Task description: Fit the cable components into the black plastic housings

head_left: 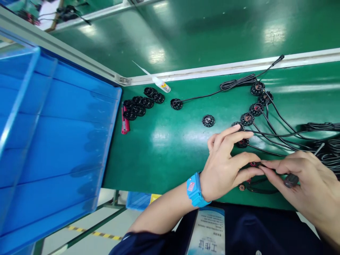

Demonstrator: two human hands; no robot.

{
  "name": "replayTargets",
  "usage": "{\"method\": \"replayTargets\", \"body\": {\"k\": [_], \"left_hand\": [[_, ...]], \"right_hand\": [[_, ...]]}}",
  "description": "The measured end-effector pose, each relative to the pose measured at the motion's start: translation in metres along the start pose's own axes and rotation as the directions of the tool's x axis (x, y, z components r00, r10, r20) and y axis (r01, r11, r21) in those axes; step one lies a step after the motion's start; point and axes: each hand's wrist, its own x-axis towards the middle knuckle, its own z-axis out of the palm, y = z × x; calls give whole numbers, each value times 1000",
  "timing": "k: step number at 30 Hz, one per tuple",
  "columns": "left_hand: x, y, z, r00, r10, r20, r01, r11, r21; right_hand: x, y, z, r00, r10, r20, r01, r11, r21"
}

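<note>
Cable end (253, 164), pinched by left hand (221, 166) and right hand (305, 173); I judge it light, flexible, best gripped just behind.

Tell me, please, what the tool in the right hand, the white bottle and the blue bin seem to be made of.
Tool: dark handle, perhaps plastic or rubber, with a dull sheen; its thin grey shaft looks like metal.
Bottle: probably plastic, judging by the milky white body and slender nozzle.
Bin: likely moulded plastic, smooth and semi-gloss, going by its even blue and soft reflections.
</note>
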Motion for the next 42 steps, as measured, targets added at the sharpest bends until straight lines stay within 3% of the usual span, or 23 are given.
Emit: {"method": "replayTargets", "body": {"k": [7, 13, 21, 24, 28, 38, 42], "left_hand": [[2, -3, -2, 997, 51, -52, -47, 997, 63], [5, -6, -6, 1000, -16, 26, 17, 998, -58], [6, -16, -11, 985, 2, 175, 51, 953, -297], [6, -19, -12, 975, -17, 222, 89, 944, -317], [4, -19, -12, 981, -63, 185, 105, 967, -231], [1, -8, -6, 997, -26, 68, 33, 993, -114], [4, -6, -10, 993, -69, 100, 83, 987, -138]], "right_hand": [[0, 2, 1, 999, 30, 14, -31, 998, 62], [2, 2, 0, 999, 43, 32, -46, 993, 107], [3, 1, -1, 997, 38, 70, -45, 994, 103], [3, 3, 1, 996, 30, 80, -39, 992, 121], [3, 4, 2, 996, 48, 74, -55, 995, 89], [1, 1, 3, 998, 12, 63, -15, 999, 34], [1, 2, 1, 998, -6, 56, 2, 999, 54]]}}
